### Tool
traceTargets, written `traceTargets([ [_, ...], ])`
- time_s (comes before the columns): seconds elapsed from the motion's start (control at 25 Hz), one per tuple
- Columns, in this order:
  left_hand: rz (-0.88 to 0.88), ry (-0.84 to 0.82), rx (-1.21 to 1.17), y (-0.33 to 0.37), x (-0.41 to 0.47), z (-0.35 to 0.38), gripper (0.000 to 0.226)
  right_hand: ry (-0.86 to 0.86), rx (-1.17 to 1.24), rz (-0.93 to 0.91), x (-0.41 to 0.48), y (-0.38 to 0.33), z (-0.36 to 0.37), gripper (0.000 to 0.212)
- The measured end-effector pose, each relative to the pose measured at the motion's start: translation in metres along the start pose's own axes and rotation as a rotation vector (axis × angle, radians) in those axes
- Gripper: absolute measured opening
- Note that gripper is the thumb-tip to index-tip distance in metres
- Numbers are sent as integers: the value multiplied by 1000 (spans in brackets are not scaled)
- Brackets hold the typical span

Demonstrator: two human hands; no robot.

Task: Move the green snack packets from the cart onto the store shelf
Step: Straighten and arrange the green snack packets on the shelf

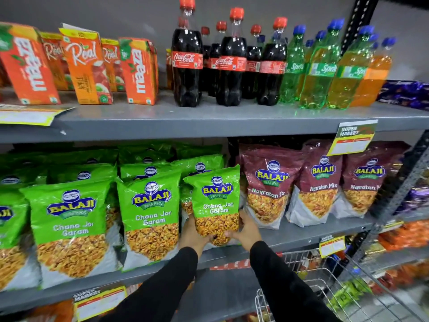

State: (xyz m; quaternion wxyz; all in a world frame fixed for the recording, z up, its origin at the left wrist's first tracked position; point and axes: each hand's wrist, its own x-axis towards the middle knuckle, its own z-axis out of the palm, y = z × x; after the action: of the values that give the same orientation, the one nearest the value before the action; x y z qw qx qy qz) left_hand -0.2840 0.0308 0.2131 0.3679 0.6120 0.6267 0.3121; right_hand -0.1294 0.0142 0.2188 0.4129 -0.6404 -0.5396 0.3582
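Both hands hold one green snack packet [216, 201] upright by its lower corners, at the right end of the green row on the middle shelf [308, 235]. My left hand [192, 235] grips the bottom left corner, my right hand [246, 228] the bottom right. Several matching green packets [148, 210] stand in rows to the left. The wire cart [325, 287] is at the lower right with more green packets [348, 291] blurred inside it.
Maroon snack packets [269, 187] stand just right of the held packet. The upper shelf carries juice cartons [86, 63], cola bottles [186, 61] and green soda bottles [318, 73]. A price tag [352, 138] hangs from its edge. A black upright post [404, 182] bounds the right side.
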Motion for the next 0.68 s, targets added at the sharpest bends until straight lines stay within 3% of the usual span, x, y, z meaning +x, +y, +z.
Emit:
traceTargets([
  [0.2, -27, -18, 37, 0, -2, -2, 88, -50, -1, 13, -8, -17, 0, 64],
  [0.32, -30, 9, 21, -1, -5, -1, 86, 195, -28, -145, 6, -51, -8, 64],
  [0.4, -27, 11, 3, 0, -7, -2, 88, 379, -109, -345, 27, -92, -14, 47],
  [0.44, -31, 15, -7, 1, -7, -2, 88, 382, -209, -440, 38, -115, -15, 36],
  [0.52, -49, 8, -53, 2, -8, -3, 87, 195, -411, -518, 58, -156, -7, 21],
  [0.68, -68, 10, -125, 1, -9, -4, 84, -293, -868, -358, 90, -184, 18, 21],
])
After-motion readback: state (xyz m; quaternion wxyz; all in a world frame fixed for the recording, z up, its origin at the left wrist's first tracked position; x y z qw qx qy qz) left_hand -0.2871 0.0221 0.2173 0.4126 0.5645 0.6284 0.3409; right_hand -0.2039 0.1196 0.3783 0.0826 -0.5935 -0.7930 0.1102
